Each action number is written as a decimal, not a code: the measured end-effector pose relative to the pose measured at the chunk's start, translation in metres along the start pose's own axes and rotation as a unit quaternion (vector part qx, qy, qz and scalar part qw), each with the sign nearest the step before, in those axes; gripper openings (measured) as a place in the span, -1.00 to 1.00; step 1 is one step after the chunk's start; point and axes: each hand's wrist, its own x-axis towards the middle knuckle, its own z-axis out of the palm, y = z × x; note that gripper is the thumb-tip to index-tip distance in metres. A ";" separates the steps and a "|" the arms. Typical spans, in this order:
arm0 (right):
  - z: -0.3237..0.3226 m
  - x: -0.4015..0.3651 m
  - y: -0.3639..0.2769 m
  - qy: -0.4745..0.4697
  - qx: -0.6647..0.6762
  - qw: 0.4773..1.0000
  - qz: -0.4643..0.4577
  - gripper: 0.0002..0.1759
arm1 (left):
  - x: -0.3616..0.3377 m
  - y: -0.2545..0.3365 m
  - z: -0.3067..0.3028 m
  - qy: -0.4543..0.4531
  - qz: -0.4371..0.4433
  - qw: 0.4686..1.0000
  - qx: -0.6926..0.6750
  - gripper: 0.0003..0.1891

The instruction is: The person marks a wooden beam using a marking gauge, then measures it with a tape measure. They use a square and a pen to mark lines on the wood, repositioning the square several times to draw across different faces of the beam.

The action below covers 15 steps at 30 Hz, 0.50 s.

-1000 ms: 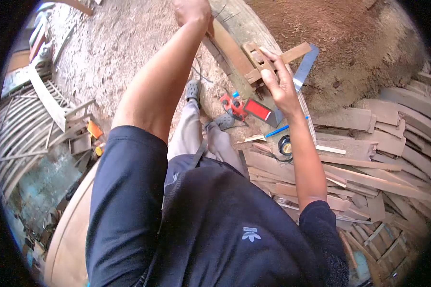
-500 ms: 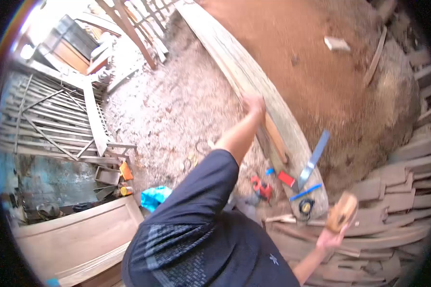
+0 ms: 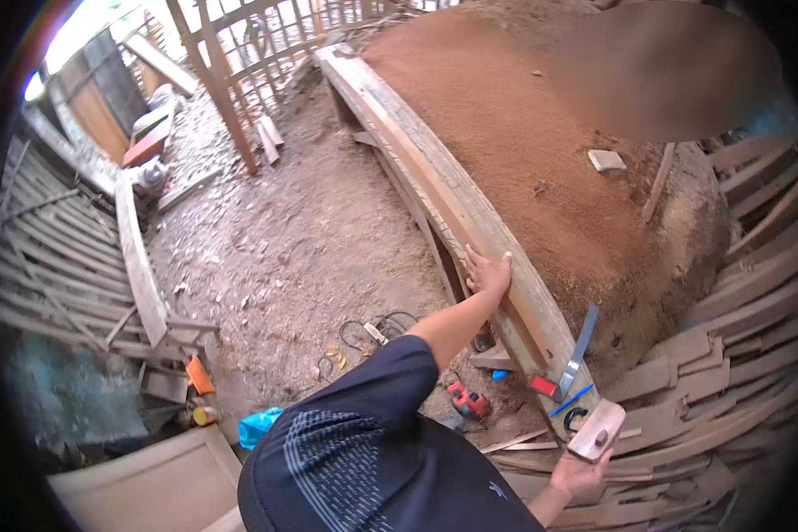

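Observation:
My left hand [image 3: 488,273] lies with fingers spread on a long wooden strip [image 3: 443,206], which rests on the long timber bench [image 3: 502,232]. In my right hand [image 3: 581,474] is a wooden hand plane [image 3: 598,431], a pale block with a dark round part in its middle. It is held up beside the near end of the bench. On that end lie a flat metal blade [image 3: 580,341], a red box-like piece [image 3: 543,386], a slim blue stick [image 3: 571,401] and a dark rounded object [image 3: 575,418], partly hidden behind the plane.
A red power tool [image 3: 468,401] and a looped cord [image 3: 377,332] lie on the ground left of the bench. Reddish sawdust [image 3: 479,97] spreads beyond it. Stacked boards [image 3: 683,417] fill the right side. A panelled wooden piece [image 3: 151,483] and blue bag [image 3: 257,427] are at lower left.
My left hand has slid nearer along the strip, its fingers now spread. The plane has moved left and lower, turned to show another side. The whole view has shifted.

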 end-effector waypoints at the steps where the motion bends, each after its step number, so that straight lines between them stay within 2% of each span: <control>1: 0.000 -0.003 0.011 -0.032 0.025 0.999 0.013 -0.22 | 0.009 -0.011 0.000 -0.026 0.047 0.998 -0.033 0.16; 2: 0.012 -0.008 0.024 0.034 0.046 0.998 0.006 -0.22 | 0.018 -0.033 0.007 -0.062 0.094 0.992 -0.064 0.18; 4: 0.027 -0.018 0.044 0.035 0.060 0.998 0.000 -0.25 | 0.064 -0.085 0.004 -0.250 0.152 0.924 -0.246 0.14; 5: 0.041 -0.023 0.047 0.029 0.067 0.997 0.019 -0.28 | 0.077 -0.090 -0.032 -0.316 0.194 0.918 -0.143 0.04; 6: 0.061 -0.024 0.050 0.038 0.059 0.997 0.019 -0.28 | 0.066 -0.087 -0.074 -0.361 0.182 0.884 -0.234 -0.02; 7: 0.065 -0.022 0.054 0.033 0.050 0.998 0.027 -0.27 | 0.086 -0.118 -0.092 -0.366 0.152 0.890 -0.226 -0.03; 8: 0.071 -0.019 0.056 0.024 0.029 0.999 0.026 -0.25 | 0.093 -0.133 -0.133 -0.361 0.070 0.915 -0.168 -0.04; 10: 0.068 -0.009 0.060 -0.018 0.029 0.999 0.016 -0.27 | 0.170 -0.246 -0.170 -0.315 0.021 0.942 -0.113 -0.07; 11: 0.075 -0.002 0.059 -0.008 0.035 0.999 0.003 -0.27 | 0.195 -0.289 -0.210 -0.321 -0.006 0.946 -0.044 -0.04; 12: 0.084 0.008 0.059 -0.013 0.004 1.000 -0.006 -0.28 | 0.204 -0.328 -0.255 -0.259 -0.018 0.965 0.033 0.00; 13: 0.091 0.018 0.060 -0.020 -0.028 0.999 -0.014 -0.29 | 0.179 -0.320 -0.308 -0.375 -0.082 0.911 -0.147 -0.26; 15: 0.100 0.041 0.066 0.009 -0.017 1.000 -0.006 -0.29 | 0.178 -0.378 -0.400 -0.293 -0.134 0.947 -0.004 -0.26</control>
